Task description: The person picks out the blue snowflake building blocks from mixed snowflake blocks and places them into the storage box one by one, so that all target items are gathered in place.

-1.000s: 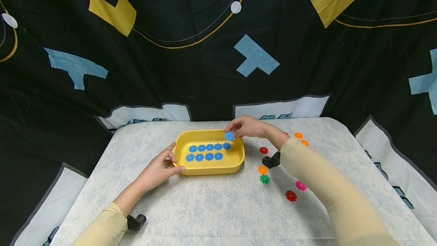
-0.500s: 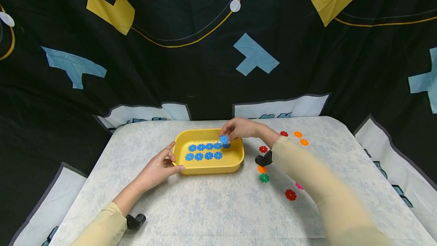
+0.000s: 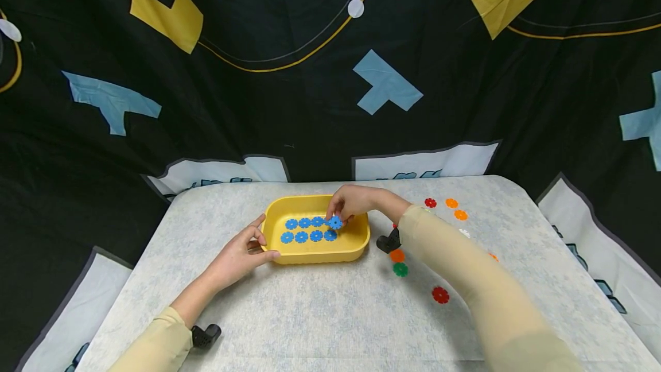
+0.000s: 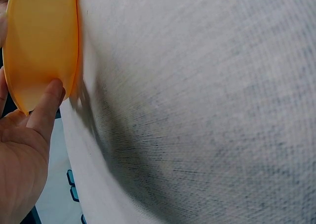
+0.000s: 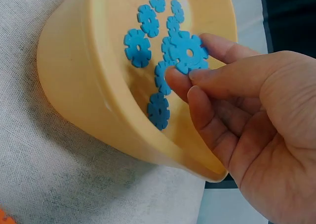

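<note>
A yellow plastic tray (image 3: 320,258) stands mid-table in the head view. At its left end my left hand (image 3: 236,255) grips the rim, and the left wrist view has the thumb (image 4: 47,105) against the tray wall. Between thumb and fingers, my right hand (image 3: 355,200) pinches a blue notched disc (image 5: 189,52), a snowflake-shaped piece with a centre hole. That disc hangs over the tray's right half. Below it, several more blue discs (image 3: 316,236) lie on the tray floor in two rows; the fingers and the held disc cover part of the back row.
Loose discs lie on the table right of the tray: a green one (image 3: 400,269), a red one (image 3: 440,294), several orange ones (image 3: 461,214) and others partly behind the right sleeve (image 3: 465,268). A dark patterned cloth (image 3: 310,113) hangs behind the table.
My right hand has moved left and slightly lower over the tray, carrying the pinched blue disc from near the right rim to above the back row. The left hand stays on the rim.
</note>
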Tool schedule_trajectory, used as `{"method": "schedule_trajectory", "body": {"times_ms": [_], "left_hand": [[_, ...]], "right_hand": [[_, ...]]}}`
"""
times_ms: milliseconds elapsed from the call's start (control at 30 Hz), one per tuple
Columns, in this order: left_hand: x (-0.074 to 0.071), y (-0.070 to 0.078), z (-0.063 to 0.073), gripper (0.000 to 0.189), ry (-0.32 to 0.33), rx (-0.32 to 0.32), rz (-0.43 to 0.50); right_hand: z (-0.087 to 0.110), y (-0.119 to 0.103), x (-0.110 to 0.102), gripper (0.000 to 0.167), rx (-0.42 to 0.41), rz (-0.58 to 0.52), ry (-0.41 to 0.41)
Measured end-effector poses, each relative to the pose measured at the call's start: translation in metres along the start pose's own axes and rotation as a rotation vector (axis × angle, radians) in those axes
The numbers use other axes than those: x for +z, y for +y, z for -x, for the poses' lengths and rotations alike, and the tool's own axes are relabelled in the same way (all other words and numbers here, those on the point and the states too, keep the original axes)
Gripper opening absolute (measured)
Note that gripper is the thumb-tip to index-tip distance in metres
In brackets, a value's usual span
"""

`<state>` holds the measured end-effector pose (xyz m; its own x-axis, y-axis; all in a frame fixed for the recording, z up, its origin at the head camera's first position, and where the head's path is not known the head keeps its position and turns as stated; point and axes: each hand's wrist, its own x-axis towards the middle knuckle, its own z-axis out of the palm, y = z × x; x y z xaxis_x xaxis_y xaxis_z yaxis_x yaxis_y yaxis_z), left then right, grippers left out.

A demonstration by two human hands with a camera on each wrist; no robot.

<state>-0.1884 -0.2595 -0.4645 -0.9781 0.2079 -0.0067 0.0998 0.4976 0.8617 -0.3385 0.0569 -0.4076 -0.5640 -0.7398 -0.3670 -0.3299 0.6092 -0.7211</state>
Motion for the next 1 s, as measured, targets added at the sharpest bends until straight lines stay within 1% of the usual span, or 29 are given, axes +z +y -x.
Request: {"method": "schedule_trajectory", "body": {"times_ms": [200, 333, 533, 800, 1000], "left_hand": [[0.000, 0.000, 0.000, 0.050, 0.000, 0.006, -0.001], [0.000, 0.001, 0.001, 0.049, 0.001, 0.013, 0.003], [0.000, 0.001, 0.001, 0.049, 0.002, 0.016, 0.004], [0.000, 0.000, 0.000, 0.049, 0.002, 0.016, 0.005], [0.001, 0.000, 0.000, 0.049, 0.003, 0.012, 0.013]], "right_hand": [[-0.005, 0.001, 0.002, 0.032, 0.013, 0.055, -0.031], [-0.006, 0.001, 0.004, 0.035, 0.042, 0.082, -0.041], [-0.004, -0.002, 0.007, 0.038, 0.078, 0.167, -0.049], [-0.005, -0.005, 0.010, 0.032, 0.112, 0.231, -0.078], [-0.006, -0.006, 0.013, 0.030, 0.126, 0.287, -0.074]]}}
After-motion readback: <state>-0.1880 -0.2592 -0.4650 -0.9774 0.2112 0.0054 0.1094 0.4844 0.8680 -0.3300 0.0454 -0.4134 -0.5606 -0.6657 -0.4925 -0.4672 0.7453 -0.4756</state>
